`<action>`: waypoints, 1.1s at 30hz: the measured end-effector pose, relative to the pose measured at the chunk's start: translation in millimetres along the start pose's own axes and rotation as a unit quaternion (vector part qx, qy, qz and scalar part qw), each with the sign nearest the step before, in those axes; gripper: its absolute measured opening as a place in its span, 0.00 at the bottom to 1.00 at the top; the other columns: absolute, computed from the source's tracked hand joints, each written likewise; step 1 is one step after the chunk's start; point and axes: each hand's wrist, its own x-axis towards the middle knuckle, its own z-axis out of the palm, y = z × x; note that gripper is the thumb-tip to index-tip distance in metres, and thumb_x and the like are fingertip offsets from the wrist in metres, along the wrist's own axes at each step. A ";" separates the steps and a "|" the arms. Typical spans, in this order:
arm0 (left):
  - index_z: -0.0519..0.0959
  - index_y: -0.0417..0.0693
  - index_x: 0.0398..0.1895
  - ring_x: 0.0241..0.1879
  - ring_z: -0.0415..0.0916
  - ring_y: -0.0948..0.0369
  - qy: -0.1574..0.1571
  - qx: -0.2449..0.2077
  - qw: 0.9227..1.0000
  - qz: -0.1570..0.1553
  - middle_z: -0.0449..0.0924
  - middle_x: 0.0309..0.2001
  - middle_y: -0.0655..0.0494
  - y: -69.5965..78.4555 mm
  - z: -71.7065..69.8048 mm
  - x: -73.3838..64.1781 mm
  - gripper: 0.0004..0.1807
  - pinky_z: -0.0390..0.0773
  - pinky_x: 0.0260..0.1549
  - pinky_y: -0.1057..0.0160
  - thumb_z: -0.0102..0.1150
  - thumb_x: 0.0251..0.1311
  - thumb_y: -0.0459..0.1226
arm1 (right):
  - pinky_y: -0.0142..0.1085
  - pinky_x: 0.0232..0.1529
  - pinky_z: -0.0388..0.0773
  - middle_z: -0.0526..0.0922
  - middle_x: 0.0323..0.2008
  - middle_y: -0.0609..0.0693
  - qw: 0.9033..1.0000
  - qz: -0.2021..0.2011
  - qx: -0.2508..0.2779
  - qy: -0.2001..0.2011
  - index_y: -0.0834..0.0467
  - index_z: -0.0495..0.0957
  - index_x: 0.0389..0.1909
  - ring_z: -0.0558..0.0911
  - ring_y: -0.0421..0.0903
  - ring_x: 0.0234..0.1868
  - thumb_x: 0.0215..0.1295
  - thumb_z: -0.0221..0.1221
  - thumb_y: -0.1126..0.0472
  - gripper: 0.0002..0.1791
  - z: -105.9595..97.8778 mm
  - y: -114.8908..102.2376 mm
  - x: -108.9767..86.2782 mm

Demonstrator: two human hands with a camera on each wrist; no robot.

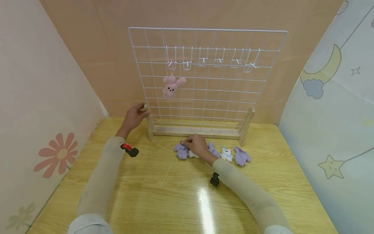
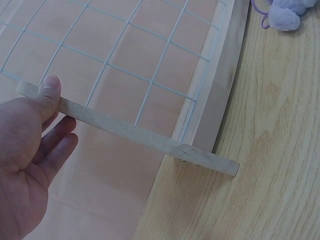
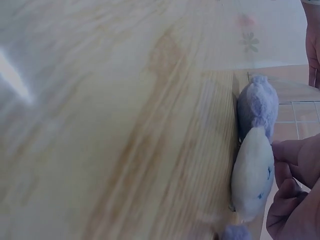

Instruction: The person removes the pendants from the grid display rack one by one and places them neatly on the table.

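Right hand (image 1: 198, 145) pinches the purple plush (image 1: 181, 151) lying flat, head rackward; left hand (image 1: 133, 117) grips the rack post (image 1: 149, 125).

A staged recording booth is suggested — a wooden bench (image 1: 152, 201) is boxed in by a plain cardboard backdrop (image 1: 96, 48) and cartoon-printed side panels (image 1: 330, 107).

No readable text, labels, brands or numbers anywhere
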 end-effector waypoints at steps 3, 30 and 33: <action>0.60 0.40 0.79 0.64 0.74 0.41 0.000 0.001 1.000 0.000 0.65 0.73 0.36 1.0 -0.3 -0.3 0.36 0.76 0.60 0.40 0.58 0.74 0.44 | 0.31 0.23 0.74 0.90 0.34 0.48 1.000 0.006 0.010 -0.003 0.55 0.92 0.35 0.78 0.36 0.24 0.66 0.70 0.55 0.08 -1.4 0.4 -0.4; 0.62 0.39 0.77 0.64 0.75 0.40 -0.002 -0.006 1.000 0.012 0.67 0.72 0.36 0.2 -0.7 -0.4 0.34 0.77 0.60 0.40 0.58 0.75 0.42 | 0.33 0.24 0.78 0.91 0.36 0.49 0.991 -0.090 0.069 0.066 0.57 0.90 0.45 0.86 0.43 0.35 0.69 0.67 0.52 0.14 -92.9 -58.3 9.5; 0.62 0.39 0.77 0.63 0.75 0.39 -0.003 -0.003 1.000 0.016 0.67 0.72 0.36 -0.2 -0.8 -0.8 0.34 0.77 0.59 0.40 0.58 0.75 0.43 | 0.34 0.24 0.78 0.90 0.35 0.49 0.990 -0.099 0.068 0.074 0.57 0.90 0.45 0.86 0.43 0.33 0.70 0.67 0.52 0.13 -100.5 -63.3 14.1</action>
